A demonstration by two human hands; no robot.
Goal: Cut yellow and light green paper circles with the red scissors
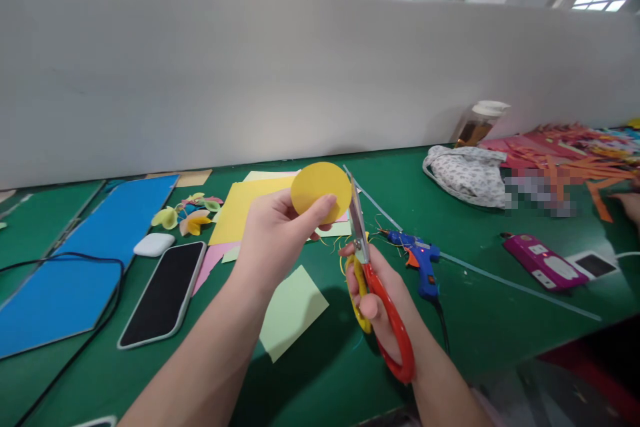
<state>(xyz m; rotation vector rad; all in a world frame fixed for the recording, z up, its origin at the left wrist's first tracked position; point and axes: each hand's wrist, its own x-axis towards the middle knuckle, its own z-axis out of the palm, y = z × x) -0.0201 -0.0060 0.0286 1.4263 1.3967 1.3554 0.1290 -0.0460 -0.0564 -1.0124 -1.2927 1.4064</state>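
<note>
A yellow paper circle is pinched between the thumb and fingers of my left hand, held up above the table. My right hand grips a pair of scissors with one red and one yellow handle. Their blades point upward, nearly together, close beside the circle's right edge; whether they touch it I cannot tell. Behind and below my left hand lie yellow paper sheets. A pale green paper square rests on the table beneath my hands.
To the right sits a blue glue gun with a long glue stick. A phone, white case and folded paper petals are at left. A purple power strip and another person's hand are far right.
</note>
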